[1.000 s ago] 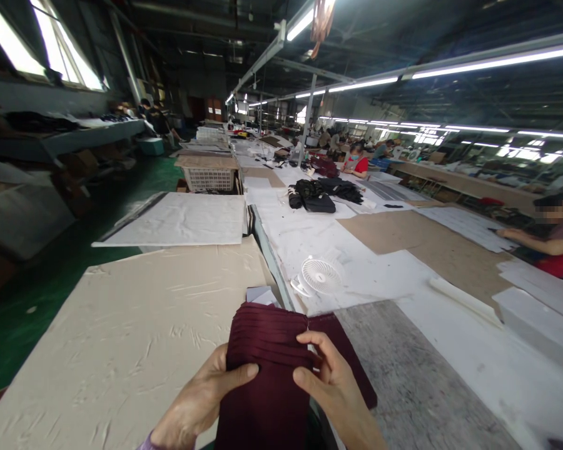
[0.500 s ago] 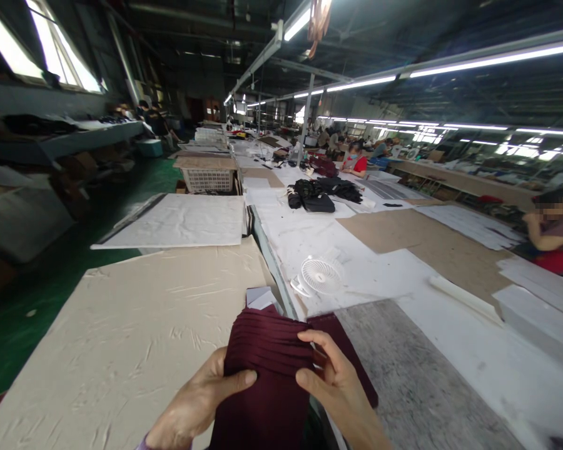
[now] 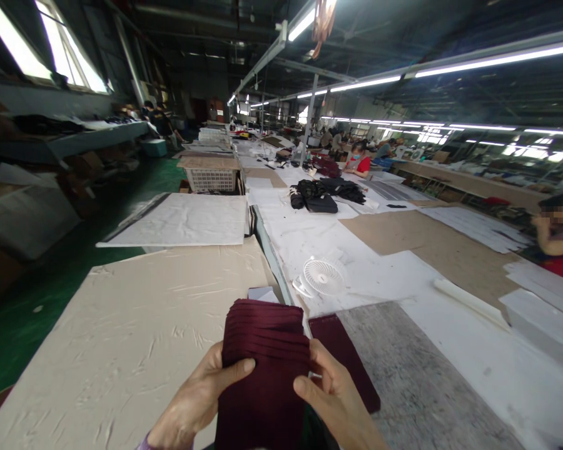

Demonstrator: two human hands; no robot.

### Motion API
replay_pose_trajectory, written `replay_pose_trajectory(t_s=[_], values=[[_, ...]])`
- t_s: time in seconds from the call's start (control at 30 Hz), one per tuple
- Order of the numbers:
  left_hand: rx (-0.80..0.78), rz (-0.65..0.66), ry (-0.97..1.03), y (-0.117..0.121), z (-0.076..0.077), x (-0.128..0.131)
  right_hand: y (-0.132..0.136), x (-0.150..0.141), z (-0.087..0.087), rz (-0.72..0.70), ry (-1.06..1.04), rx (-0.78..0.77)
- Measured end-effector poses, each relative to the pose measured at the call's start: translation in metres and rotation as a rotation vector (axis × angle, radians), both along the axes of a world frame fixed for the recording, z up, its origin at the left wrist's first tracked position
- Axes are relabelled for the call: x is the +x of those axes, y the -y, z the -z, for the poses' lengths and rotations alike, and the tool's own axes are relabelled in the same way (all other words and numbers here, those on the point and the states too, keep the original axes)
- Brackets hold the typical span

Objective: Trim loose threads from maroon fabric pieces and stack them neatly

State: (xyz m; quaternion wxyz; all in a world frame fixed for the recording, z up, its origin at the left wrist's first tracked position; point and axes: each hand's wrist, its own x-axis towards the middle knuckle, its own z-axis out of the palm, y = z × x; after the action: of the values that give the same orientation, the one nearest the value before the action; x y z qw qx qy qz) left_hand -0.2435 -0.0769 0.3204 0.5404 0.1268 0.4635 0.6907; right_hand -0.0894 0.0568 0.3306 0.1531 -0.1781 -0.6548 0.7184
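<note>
A stack of maroon fabric pieces [image 3: 265,381], its top edges fanned out in steps, is held up in front of me. My left hand [image 3: 199,387] grips its left side, thumb across the front and fingers behind. At the right edge, my right hand [image 3: 331,387] has its thumb on the front face, and its bent fingers go round the side, partly hidden. Just right of the hands, another maroon fabric piece [image 3: 344,359] lies on a grey scuffed board [image 3: 413,369]. White paper slips [image 3: 263,294] show behind the stack's top.
A small white fan [image 3: 323,276] stands on the white-covered table [image 3: 375,278]. Further back lies a pile of black fabric [image 3: 321,195]. Beige sheeting [image 3: 136,331] covers the left surface, with a plastic crate [image 3: 211,180] beyond. A person [image 3: 560,234] sits at the far right.
The stack's top edge now stands straighter and more level. My right fingers have slid from the top right corner down to the right side. The view has shifted slightly.
</note>
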Motion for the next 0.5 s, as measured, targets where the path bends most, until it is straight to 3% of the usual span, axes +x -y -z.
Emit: replay_pose_trajectory(t_s=[0.5], values=[[0.046, -0.034, 0.023, 0.001, 0.003, 0.001, 0.013, -0.012, 0.008, 0.099, 0.008, 0.059]])
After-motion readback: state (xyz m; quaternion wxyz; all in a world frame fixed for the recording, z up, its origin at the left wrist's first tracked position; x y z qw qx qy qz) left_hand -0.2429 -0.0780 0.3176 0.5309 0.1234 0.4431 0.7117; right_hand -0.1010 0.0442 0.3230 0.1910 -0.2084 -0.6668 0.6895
